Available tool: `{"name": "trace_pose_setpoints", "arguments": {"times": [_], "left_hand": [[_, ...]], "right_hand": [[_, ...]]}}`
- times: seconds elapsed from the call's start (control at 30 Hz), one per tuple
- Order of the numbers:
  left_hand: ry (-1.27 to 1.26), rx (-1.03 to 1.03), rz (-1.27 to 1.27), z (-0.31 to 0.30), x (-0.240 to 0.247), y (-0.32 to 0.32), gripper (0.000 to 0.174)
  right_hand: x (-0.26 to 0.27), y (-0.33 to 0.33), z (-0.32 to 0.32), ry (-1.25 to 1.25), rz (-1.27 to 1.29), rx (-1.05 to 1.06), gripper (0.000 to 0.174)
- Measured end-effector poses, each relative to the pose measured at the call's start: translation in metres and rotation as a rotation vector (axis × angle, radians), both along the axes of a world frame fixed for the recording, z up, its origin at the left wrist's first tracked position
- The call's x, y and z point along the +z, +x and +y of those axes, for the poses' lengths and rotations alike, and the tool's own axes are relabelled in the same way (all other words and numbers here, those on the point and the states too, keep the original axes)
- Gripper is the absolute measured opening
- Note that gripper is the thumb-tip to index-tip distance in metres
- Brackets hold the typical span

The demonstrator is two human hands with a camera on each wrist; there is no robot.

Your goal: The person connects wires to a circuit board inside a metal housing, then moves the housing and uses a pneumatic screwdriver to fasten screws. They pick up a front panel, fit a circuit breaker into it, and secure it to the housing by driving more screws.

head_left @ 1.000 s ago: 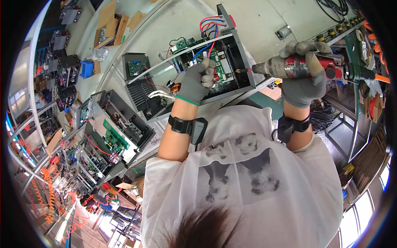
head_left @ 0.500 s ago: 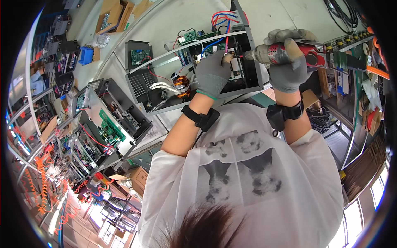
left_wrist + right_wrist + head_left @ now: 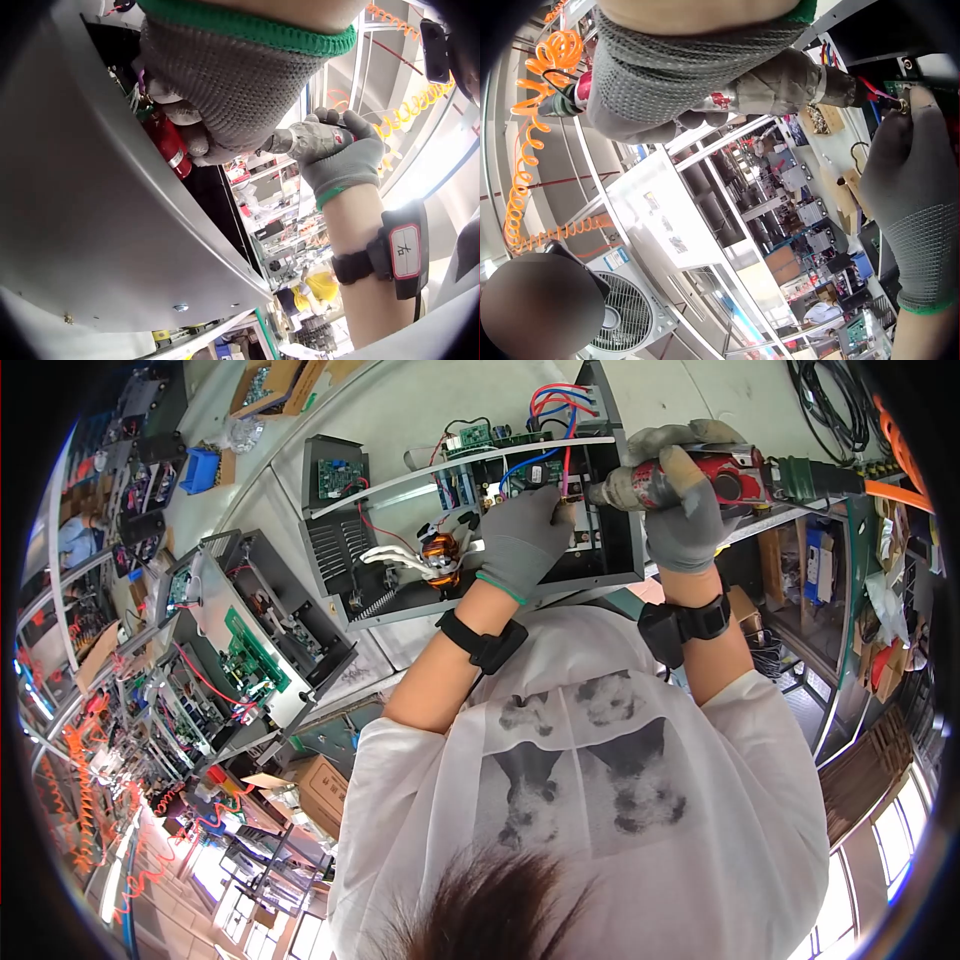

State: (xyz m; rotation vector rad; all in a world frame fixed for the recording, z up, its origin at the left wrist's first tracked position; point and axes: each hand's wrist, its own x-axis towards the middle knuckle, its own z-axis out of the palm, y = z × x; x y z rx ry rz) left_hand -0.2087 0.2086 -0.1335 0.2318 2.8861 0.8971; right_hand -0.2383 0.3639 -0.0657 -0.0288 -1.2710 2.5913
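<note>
My gloved right hand (image 3: 685, 525) grips a worn red-and-grey air screwdriver (image 3: 735, 475), which lies level with its nose pointing left over a dark metal case (image 3: 628, 545). At the driver's tip, the gloved left hand (image 3: 525, 540) reaches into the case. Its thumb and finger pinch a small brass-coloured screw (image 3: 904, 107) there, mostly hidden by the fingertips. Beside those fingers, a red cylinder (image 3: 171, 146) shows in the left wrist view. Red and blue wires (image 3: 560, 405) rise at the case's far end, and a copper-wound coil (image 3: 440, 555) sits left of the left hand.
An orange air hose (image 3: 900, 495) runs off right from the driver. Another opened case with a green board (image 3: 245, 650) stands at left. Farther back are a blue bin (image 3: 200, 470), a cardboard box (image 3: 290, 400) and coiled black cable (image 3: 830, 405).
The driver has moved left until its tip is over the case. My left hand has shifted right from the case's middle to meet it. The camera view has turned slightly.
</note>
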Motion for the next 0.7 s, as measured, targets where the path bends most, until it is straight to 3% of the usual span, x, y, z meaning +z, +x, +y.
{"name": "trace_pose_setpoints", "arguments": {"times": [0.07, 0.2, 0.3, 0.4, 0.5, 0.57, 0.7], "left_hand": [[-0.012, -0.009, -0.093, -0.002, 0.006, 0.0, 0.021], [-0.039, -0.062, -0.331, -0.007, 0.031, -0.004, 0.028], [0.023, 0.003, -0.169, -0.011, 0.024, 0.001, 0.033], [0.024, -0.017, -0.143, -0.013, 0.023, 0.002, 0.036], [-0.003, -0.033, -0.129, -0.013, 0.019, 0.003, 0.03], [0.008, -0.043, -0.133, -0.013, 0.019, 0.003, 0.03], [-0.006, -0.048, -0.146, -0.012, 0.018, 0.002, 0.028]], "right_hand": [[-0.007, -0.002, 0.0, 0.14, 0.143, 0.019, 0.033], [-0.01, 0.002, -0.002, 0.074, 0.123, 0.062, 0.033], [-0.012, 0.003, -0.003, 0.151, 0.08, 0.114, 0.031], [-0.017, 0.004, -0.011, 0.111, 0.105, 0.075, 0.029], [-0.011, 0.005, -0.01, 0.16, 0.103, 0.121, 0.027], [-0.007, 0.004, -0.008, 0.232, 0.123, 0.263, 0.026], [-0.009, 0.008, -0.015, 0.241, 0.118, 0.281, 0.025]]}}
